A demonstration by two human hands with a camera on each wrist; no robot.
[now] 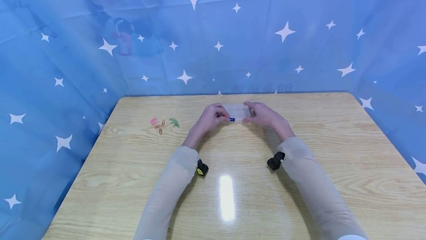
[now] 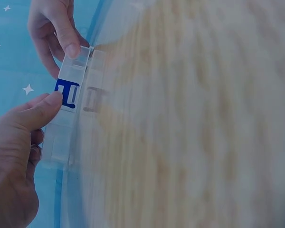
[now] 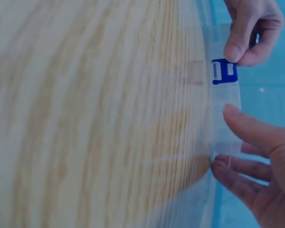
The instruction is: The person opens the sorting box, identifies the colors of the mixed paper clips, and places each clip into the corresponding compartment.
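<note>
A clear plastic compartment box (image 1: 238,110) with a blue latch (image 2: 67,94) on its front lies near the far edge of the table. My left hand (image 1: 213,117) is at the latch, its thumb on the blue piece and its other fingers bent beside the box. At the box's right end my right hand (image 1: 264,116) grips it, thumb against the front and fingers round the end, as the right wrist view shows. The box's lid looks closed in the wrist views.
Left of the hands lie small groups of paper clips: pink ones (image 1: 154,121), orange-brown ones (image 1: 161,131) and green ones (image 1: 174,122). The wooden table (image 1: 133,195) ends at a blue curtain (image 1: 233,62) with white stars. Glare shows on the near tabletop.
</note>
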